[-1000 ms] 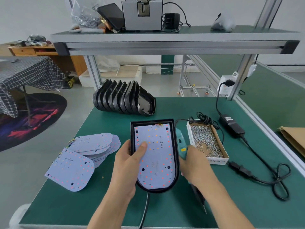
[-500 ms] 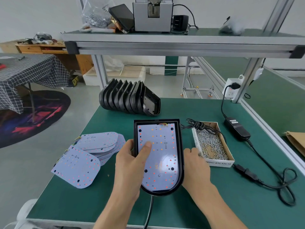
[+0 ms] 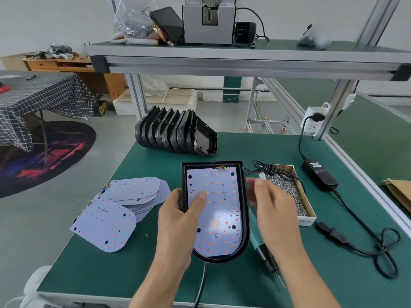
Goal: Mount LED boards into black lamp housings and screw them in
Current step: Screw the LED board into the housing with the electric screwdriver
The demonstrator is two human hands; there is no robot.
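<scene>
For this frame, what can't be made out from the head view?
- Right hand: fingers motion-blurred, so it is unclear whether it holds a screw.
- Screwdriver: upper body hidden behind the right hand and the housing.
- Box label: partly covered by the hand.
- Board under the left hand: screws too small to count.

We work at a green-topped bench framed in aluminium posts, with a green-matted upper shelf across them. A second green bench stands to our right. Beyond lies a grey concrete floor with a dark oval rug printed in red and blue. A table under a black checked cloth stands on the rug, a wooden desk behind it against the white wall. The light is soft and even.
</scene>
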